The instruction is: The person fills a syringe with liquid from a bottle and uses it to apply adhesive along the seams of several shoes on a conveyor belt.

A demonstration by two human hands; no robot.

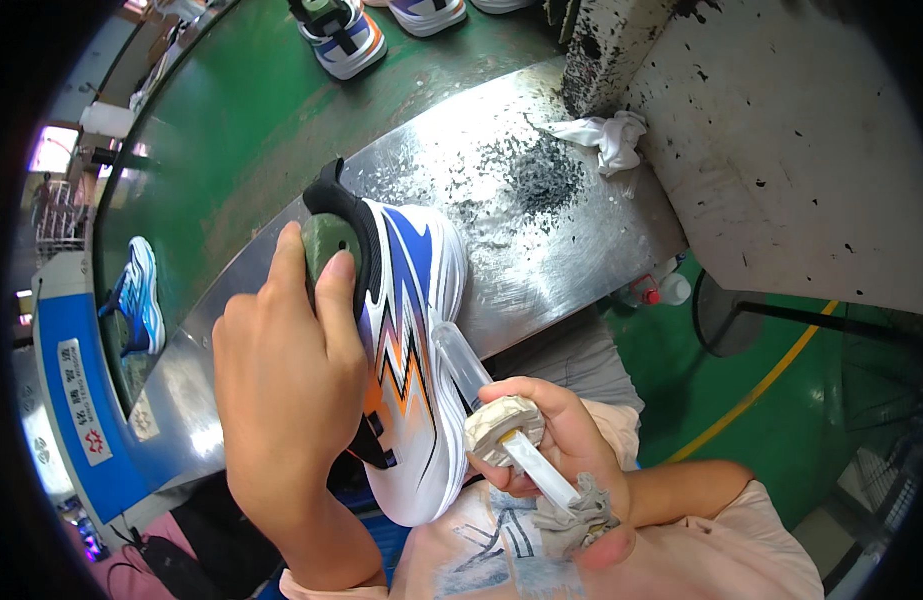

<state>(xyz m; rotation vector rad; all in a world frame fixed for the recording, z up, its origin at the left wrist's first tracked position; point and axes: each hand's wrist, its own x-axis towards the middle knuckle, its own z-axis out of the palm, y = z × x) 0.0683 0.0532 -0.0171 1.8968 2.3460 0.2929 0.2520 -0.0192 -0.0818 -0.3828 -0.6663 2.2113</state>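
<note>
A sneaker (405, 335) with a white, blue and orange upper and a thick white sole lies on its side in front of me, at the metal table's near edge. Inside its opening sits a green shoe last (327, 236). My left hand (289, 375) is closed around that last, thumb and fingers on either side. In my right hand (576, 430) is a clear syringe (459, 362), its grip wrapped in pale tape and its white plunger toward me. The syringe's front end lies against or very close to the seam between sole and upper; exact contact cannot be made out.
The metal plate (491, 250) carries dark specks, with a crumpled white cloth (613, 140) beside a stained upright panel (791, 150). More sneakers stand on the green surface, at the far edge (346, 45) and at left (138, 300). A bottle (671, 290) is below right.
</note>
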